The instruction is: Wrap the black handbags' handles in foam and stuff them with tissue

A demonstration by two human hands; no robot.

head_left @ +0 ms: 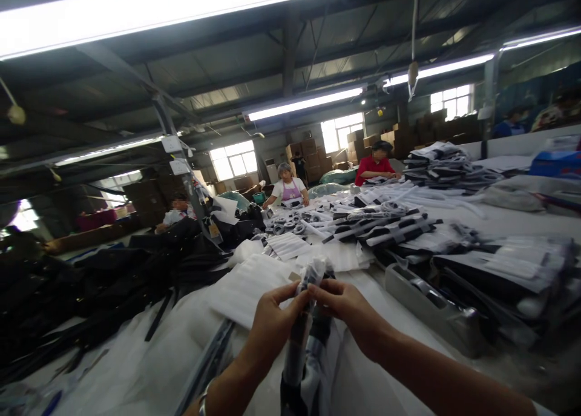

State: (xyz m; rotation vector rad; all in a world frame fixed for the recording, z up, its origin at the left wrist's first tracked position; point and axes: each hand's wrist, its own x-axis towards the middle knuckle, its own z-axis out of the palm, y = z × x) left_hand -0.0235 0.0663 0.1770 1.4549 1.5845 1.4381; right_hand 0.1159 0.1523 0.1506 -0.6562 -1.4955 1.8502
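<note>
In front of me, a long black strap-like piece in clear plastic wrap (297, 349) hangs down toward the table's near side. My left hand (276, 310) pinches its upper end between thumb and fingers. From the other side, my right hand (342, 301) grips the same end, the two thumbs almost meeting. Crumpled clear film sticks up above the fingertips. What exactly the wrap encloses is hard to make out. Just behind the hands lie sheets of white foam (254, 286) on the white table (385, 373).
A grey tape dispenser (431, 310) stands to the right, beside stacked wrapped pieces (508, 264). Black goods (113, 289) are heaped at the left. Rolled wrapped pieces (390, 225) cover the table's middle. Across it work a person in a purple apron (290, 190) and one in red (374, 166).
</note>
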